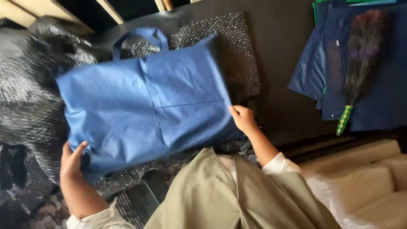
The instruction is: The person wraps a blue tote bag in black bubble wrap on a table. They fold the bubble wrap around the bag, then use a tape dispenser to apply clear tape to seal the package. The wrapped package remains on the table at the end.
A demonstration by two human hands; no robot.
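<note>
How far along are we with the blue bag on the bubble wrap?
Done: blue bag lies flat on the bubble wrap. In hand: left hand grips its near-left corner, right hand holds its right edge. Left: the wrap is not yet folded over it.

- I see a dark tabletop filling the upper middle.
- Pale wooden slats cross the dark gap past its far edge.
- Cream cushions sit at the lower right, in bright light.
- Black bubble wrap covers the tabletop's left part.
</note>
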